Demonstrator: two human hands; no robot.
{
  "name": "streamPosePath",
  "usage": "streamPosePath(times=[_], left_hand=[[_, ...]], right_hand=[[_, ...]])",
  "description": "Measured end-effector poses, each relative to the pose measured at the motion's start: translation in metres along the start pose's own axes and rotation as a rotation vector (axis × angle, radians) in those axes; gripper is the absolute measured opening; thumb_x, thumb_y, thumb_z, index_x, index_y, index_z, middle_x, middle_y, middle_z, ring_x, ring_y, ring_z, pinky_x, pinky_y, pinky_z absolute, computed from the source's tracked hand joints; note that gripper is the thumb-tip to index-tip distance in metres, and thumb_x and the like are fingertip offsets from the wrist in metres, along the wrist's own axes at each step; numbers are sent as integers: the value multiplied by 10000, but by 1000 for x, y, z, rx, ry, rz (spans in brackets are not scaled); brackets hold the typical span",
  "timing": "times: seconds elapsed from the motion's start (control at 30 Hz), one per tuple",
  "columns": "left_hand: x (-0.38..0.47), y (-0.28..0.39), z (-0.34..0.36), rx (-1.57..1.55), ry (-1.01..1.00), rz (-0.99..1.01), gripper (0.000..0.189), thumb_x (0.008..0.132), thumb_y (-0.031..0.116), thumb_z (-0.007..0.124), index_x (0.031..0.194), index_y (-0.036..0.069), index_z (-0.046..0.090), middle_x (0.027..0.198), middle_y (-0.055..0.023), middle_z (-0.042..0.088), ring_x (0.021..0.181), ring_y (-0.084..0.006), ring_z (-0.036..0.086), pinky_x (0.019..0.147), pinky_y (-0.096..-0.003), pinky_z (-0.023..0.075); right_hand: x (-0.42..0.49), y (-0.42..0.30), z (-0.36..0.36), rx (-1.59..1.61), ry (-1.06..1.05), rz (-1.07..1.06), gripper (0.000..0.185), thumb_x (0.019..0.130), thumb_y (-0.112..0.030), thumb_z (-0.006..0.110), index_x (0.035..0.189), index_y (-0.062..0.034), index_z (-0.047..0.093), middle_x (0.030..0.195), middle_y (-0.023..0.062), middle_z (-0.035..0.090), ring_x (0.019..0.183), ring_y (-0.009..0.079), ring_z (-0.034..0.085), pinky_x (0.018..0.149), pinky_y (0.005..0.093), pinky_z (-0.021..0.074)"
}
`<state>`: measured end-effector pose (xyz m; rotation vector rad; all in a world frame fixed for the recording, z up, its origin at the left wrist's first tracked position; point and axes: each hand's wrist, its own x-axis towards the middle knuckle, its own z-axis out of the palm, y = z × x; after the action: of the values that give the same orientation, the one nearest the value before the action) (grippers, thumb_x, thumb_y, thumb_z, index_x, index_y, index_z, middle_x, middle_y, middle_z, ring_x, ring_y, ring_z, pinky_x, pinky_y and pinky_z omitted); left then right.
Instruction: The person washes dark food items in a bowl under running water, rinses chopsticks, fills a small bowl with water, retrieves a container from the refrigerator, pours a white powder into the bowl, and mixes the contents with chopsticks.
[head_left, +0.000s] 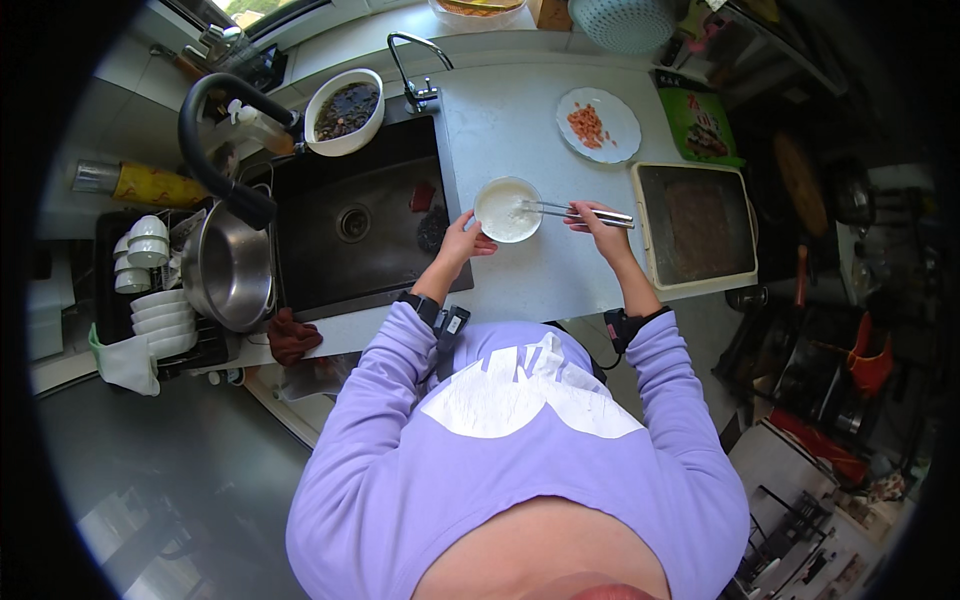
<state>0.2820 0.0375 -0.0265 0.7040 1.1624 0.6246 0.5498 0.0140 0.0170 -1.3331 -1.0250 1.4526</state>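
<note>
A small bowl (493, 231) with a white, lumpy mixture stands on the pale worktop beside the sink. My left hand (466, 244) holds the bowl by its left side, fingers around the rim and wall. In my right hand (595, 223) is a pair of metal chopsticks (559, 210), their tips dipping into the white mixture. Behind and to the right, a white plate (622, 124) bears small orange-pink diced pieces. At the right lies a cutting board (694, 225) with a dark middle and a cream rim, and a green printed food packet (694, 124) sits behind it.
The dark sink (322, 262) is at the left, with a black faucet (191, 142) over it and a white tub of dark liquid (367, 135) at its back corner. Further left are a steel basin (229, 266) and stacked white bowls (163, 322). A brown cloth (291, 337) hangs at the front edge.
</note>
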Motion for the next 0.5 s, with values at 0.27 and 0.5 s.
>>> streamPosePath(times=[0.27, 0.5], left_hand=[[1, -3, 0, 6, 9, 9, 490, 938, 205, 407, 1359, 29, 231, 881, -201, 612, 766, -277, 641, 675, -328, 539], [2, -5, 0, -1, 3, 9, 483, 942, 197, 391, 1360, 25, 222, 884, -207, 610, 761, -285, 640, 674, -338, 541]], right_hand=[[6, 8, 13, 69, -52, 94, 286, 905, -206, 504, 1042, 37, 568, 919, 135, 628, 793, 202, 642, 694, 265, 531], [13, 7, 16, 81, -23, 87, 318, 912, -231, 487, 1063, 38, 561, 938, 148, 626, 814, 201, 640, 729, 265, 531]])
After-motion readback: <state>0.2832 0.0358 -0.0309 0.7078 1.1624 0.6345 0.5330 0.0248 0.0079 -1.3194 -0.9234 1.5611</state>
